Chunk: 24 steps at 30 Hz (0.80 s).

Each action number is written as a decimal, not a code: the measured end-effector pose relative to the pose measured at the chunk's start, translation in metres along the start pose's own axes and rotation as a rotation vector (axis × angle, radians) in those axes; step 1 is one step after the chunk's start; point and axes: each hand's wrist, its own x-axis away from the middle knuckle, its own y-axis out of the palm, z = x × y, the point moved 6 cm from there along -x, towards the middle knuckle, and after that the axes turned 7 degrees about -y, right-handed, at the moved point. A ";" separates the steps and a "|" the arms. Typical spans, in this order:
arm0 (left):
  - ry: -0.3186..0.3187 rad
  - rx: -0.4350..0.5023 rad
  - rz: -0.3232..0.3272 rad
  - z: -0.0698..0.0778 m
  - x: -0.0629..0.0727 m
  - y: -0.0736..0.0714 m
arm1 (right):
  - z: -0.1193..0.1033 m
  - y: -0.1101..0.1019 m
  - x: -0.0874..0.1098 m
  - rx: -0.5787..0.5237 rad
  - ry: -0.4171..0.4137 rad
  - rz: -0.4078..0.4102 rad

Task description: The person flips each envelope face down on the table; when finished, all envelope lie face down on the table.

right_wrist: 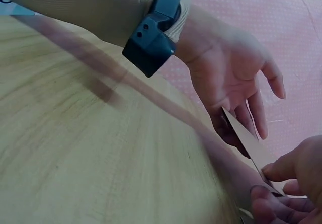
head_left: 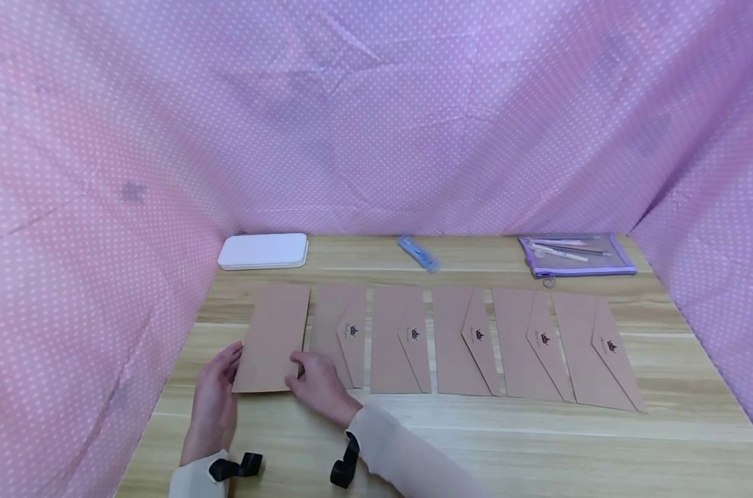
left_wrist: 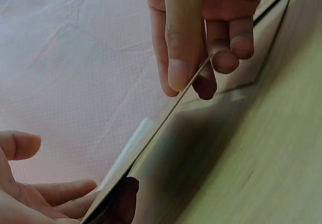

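Observation:
A plain brown envelope [head_left: 273,339] lies at the left end of a row, its flap side hidden underneath. My right hand [head_left: 319,384] pinches its right edge near the lower corner, thumb on top and fingers beneath; that edge is tilted up off the table in the left wrist view. At the opposite edge is my left hand [head_left: 216,391], fingers extended and thumb apart from the paper. In the right wrist view, the envelope's edge [right_wrist: 246,141] runs against the left hand's fingers [right_wrist: 257,113]. One left fingertip [left_wrist: 132,191] shows under the paper.
Several brown envelopes [head_left: 401,346] with pointed flaps and black crown prints line up to the right. Along the back of the wooden table lie a white case [head_left: 263,250], a small blue packet [head_left: 419,254] and a purple-edged mesh pouch [head_left: 607,259] of pens. Pink dotted cloth [head_left: 376,124] surrounds the table.

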 end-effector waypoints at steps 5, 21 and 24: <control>-0.027 -0.086 0.059 0.000 -0.009 -0.003 | -0.003 0.002 -0.002 0.120 0.009 -0.059; -0.057 -0.214 0.163 0.004 -0.015 -0.006 | -0.005 0.011 -0.008 0.234 0.069 -0.205; -0.053 -0.228 0.163 0.006 -0.015 -0.005 | -0.005 0.012 -0.009 0.231 0.081 -0.216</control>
